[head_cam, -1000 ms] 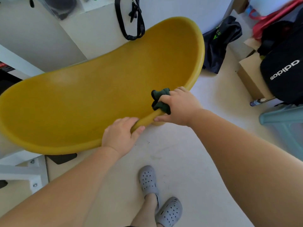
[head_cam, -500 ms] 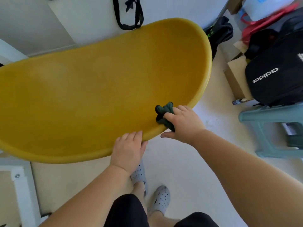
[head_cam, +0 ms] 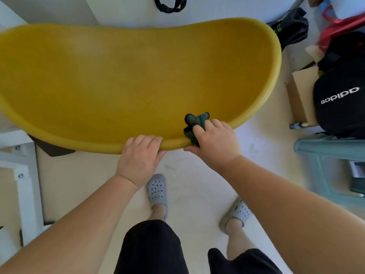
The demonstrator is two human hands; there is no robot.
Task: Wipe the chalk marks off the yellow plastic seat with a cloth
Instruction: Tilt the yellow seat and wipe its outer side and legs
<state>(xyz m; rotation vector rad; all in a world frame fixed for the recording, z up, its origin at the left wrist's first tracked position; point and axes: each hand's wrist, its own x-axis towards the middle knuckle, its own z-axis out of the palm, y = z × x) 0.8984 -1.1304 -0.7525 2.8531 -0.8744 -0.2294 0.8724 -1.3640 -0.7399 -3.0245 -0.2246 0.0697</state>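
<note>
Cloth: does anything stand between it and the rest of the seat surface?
Nothing visible. The right hand presses the green cloth on the yellow seat by its near rim; the left hand holds that rim.

Bunched dark-green cloth (head_cam: 194,125) lies on yellow seat's (head_cam: 128,80) near rim.

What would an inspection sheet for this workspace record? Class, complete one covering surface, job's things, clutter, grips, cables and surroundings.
Surface: yellow plastic seat, concave face toward the camera; no chalk marks plainly visible.
Job's things: dark green cloth, bunched, on the seat by its near rim.
Clutter: black adidas bag, cardboard box and teal stool, at the right.
Grips: left hand holds the seat's near rim; right hand grips the cloth against the seat.
Cables: nothing seen; a black strap loop shows beyond the far rim.
Surroundings: pale floor; white frame at the left.
</note>
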